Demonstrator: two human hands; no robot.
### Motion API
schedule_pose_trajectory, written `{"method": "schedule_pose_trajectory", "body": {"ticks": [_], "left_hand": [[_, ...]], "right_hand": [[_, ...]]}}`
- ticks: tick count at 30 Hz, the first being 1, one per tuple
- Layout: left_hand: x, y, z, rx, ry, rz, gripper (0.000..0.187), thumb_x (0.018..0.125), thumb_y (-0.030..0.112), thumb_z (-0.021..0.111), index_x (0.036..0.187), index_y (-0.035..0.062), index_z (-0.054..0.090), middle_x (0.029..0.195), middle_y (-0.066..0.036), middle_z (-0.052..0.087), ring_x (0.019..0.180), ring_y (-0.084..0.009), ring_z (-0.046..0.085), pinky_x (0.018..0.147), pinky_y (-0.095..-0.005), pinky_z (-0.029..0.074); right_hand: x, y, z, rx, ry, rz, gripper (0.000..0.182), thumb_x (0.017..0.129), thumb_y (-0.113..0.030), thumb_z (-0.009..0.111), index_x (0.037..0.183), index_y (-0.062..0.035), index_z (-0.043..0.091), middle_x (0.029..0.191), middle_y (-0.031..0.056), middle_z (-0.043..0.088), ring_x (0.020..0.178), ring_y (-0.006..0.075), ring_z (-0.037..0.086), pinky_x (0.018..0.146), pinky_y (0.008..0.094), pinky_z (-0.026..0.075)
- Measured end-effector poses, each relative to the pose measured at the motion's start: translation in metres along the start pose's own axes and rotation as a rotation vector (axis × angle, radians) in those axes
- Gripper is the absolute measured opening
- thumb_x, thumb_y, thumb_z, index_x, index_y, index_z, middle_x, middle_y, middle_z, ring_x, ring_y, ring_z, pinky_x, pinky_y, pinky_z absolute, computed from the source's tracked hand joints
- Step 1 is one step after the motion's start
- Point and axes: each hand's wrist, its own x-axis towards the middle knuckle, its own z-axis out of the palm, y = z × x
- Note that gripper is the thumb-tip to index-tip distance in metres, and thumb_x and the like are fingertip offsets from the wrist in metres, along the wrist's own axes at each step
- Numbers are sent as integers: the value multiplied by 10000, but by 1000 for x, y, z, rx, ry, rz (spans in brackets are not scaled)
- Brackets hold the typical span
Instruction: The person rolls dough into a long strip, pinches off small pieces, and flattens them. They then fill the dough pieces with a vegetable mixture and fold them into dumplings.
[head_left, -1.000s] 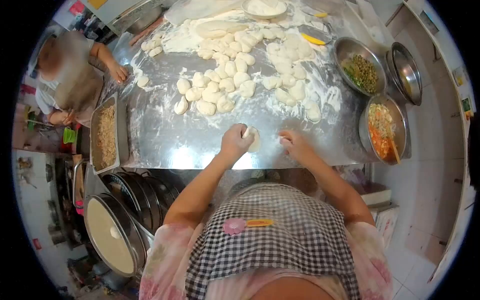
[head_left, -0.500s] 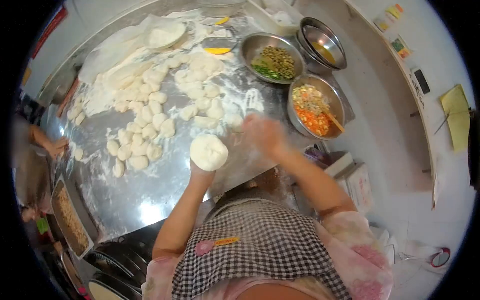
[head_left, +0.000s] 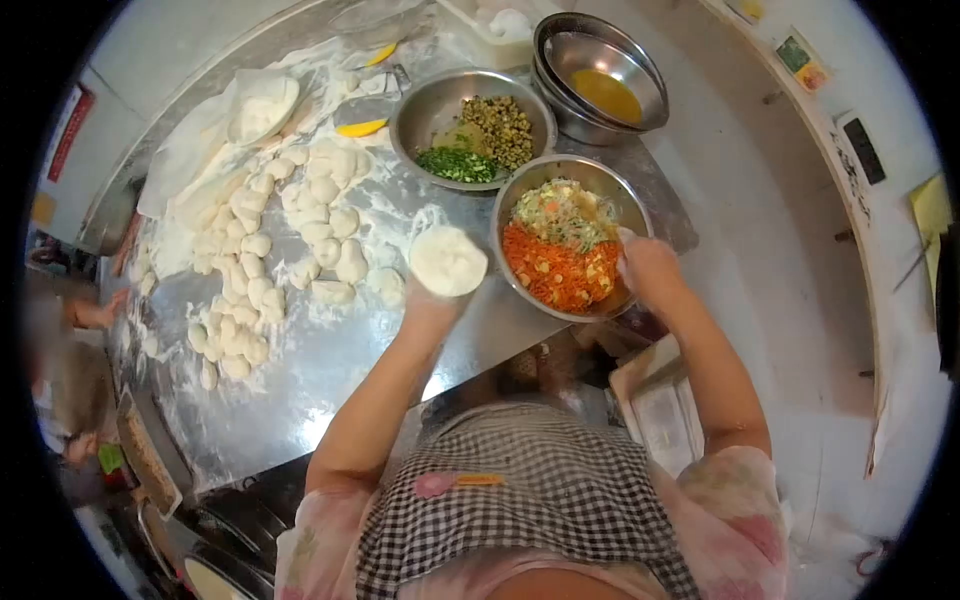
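Observation:
A flat white round of dough (head_left: 448, 262) rests on my left hand (head_left: 432, 305), whose fingers are mostly hidden beneath it. My right hand (head_left: 652, 270) is closed at the right rim of a metal bowl (head_left: 510, 275) of filling. A wooden stick leaned there a moment ago, and the hand now covers that spot. Shredded orange filling (head_left: 555, 268) lies in the near part of this bowl, with a paler chopped mix (head_left: 565, 215) behind it. Left of my left hand, many pieces of dough (head_left: 240, 290) lie on the floured metal table (head_left: 330, 390).
A second metal bowl (head_left: 405, 125) holds chopped greens and brownish bits. Stacked bowls (head_left: 655, 95) with yellow liquid stand at the back right. Yellow-handled tools (head_left: 362, 129) and a floury dish (head_left: 262, 110) lie farther back. At far left, another person's hand (head_left: 98, 312) touches the table edge.
My right hand has moved right, from above the table to the filling bowl's rim, and closed there. The view has swung right. The dough round in my left hand is nearer the bowl.

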Motion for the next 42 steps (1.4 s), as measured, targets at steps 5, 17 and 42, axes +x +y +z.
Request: {"method": "schedule_pose_trajectory", "body": {"ticks": [5, 17, 42], "left_hand": [[30, -19, 70, -124, -30, -169, 305, 857, 119, 594, 1135, 40, 499, 978, -81, 599, 826, -168, 606, 732, -290, 517], [86, -60, 148, -125, -92, -774, 118, 781, 24, 603, 790, 108, 520, 710, 1, 516, 649, -131, 532, 594, -280, 444], [82, -56, 142, 869, -312, -110, 466, 699, 51, 677, 1072, -31, 411, 1040, -286, 524, 966, -442, 541, 829, -464, 457]], "right_hand": [[27, -22, 25, 305, -106, -212, 205, 884, -98, 428, 1019, 21, 527, 858, 225, 612, 863, 391, 601, 753, 487, 472], [24, 56, 6, 469, 17, 144, 280, 791, -46, 525, 1057, 27, 574, 925, 267, 604, 905, 403, 584, 807, 444, 459], [16, -17, 54, 777, 149, -123, 342, 810, -39, 482, 1141, 14, 552, 949, 278, 595, 876, 406, 589, 788, 452, 456]]}}
